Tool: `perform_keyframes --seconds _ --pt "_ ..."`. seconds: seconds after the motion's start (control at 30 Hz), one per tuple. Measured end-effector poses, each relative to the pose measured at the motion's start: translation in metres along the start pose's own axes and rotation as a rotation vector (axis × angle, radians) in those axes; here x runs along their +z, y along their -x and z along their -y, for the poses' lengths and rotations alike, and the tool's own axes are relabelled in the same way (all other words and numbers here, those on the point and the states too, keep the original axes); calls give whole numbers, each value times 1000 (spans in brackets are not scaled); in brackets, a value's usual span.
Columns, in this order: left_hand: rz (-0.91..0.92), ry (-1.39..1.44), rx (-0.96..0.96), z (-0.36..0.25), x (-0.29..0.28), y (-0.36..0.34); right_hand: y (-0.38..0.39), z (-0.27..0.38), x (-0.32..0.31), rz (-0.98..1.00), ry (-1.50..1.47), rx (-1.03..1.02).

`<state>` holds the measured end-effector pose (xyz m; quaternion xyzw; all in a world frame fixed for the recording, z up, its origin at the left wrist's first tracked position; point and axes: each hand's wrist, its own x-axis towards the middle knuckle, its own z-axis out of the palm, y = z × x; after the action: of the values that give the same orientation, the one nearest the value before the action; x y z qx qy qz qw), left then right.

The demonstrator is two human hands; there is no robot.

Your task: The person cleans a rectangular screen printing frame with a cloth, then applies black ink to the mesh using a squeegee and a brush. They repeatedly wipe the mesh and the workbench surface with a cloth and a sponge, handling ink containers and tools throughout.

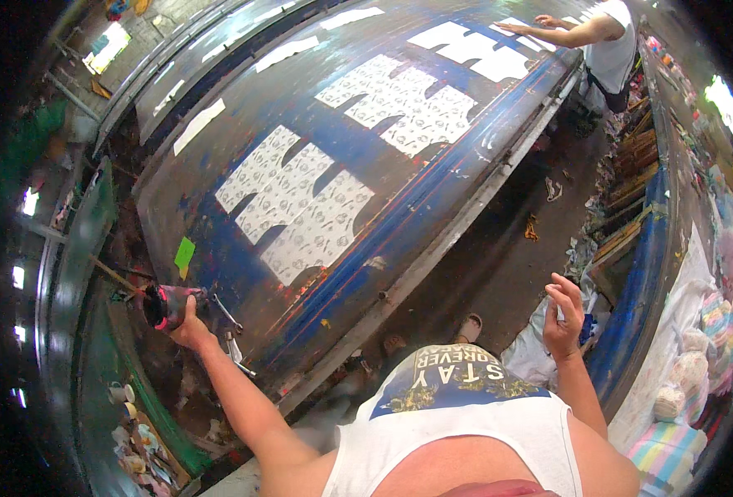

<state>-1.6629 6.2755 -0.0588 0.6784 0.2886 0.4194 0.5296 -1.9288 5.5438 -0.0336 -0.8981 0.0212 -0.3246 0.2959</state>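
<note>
At the near left corner of a long stained table, my left hand is closed round a dark cylindrical container with pink smears at its rim. The container is tipped on its side, and its contents are hidden from me. Beside it on the table lie a wrench and another metal tool. A green and yellow flat piece lies just beyond. My right hand is raised over the aisle on the right, fingers loosely bent and apart, holding nothing.
White printed cut fabric pieces lie along the table, with another patterned set farther off. At the far right a co-worker reaches over white fabric. Bundled cloth lines the right side; mugs stand lower left.
</note>
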Motion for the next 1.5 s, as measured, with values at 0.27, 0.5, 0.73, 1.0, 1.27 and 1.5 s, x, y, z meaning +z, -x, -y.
perform_keyframes --seconds 0.27,0.5,0.73,1.0,1.27,1.5 --pt "473 156 80 -125 83 177 -7 -90 -38 -63 -27 16" --pt "947 193 61 -186 184 380 -13 -171 -103 -175 26 70" --pt "1397 565 -3 -245 305 576 -60 -227 -148 -318 73 92" --pt "1634 546 122 -283 455 730 -154 -324 -199 -351 234 -140" --pt "1738 529 330 -326 610 847 -208 -440 -265 -393 492 70" --pt "1912 595 325 -372 719 966 -209 -526 -342 -386 843 197"
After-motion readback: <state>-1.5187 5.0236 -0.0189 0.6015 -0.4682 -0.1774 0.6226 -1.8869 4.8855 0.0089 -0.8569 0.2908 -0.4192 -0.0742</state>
